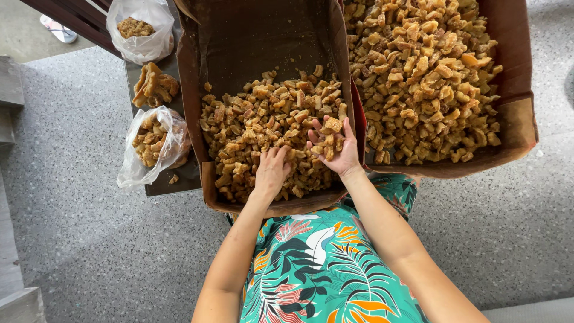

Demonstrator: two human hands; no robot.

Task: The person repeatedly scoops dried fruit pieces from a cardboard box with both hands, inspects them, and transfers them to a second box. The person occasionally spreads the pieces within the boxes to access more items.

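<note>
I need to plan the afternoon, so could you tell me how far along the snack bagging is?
Done: two filled clear bags on the side bench.
In hand: the right hand cups a handful; the left hand digs into the left box.
Left: both boxes hold plenty, the right box heaped.

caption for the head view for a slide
Right hand cups fried pieces, left hand digs in the box.

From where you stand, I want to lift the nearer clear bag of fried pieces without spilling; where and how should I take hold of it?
Grip the nearer clear bag by its loose, open plastic top, gathered shut, probably coming from the floor side on the left. It slumps on its side against the cardboard box, so the sagging body offers nothing firm.
</note>
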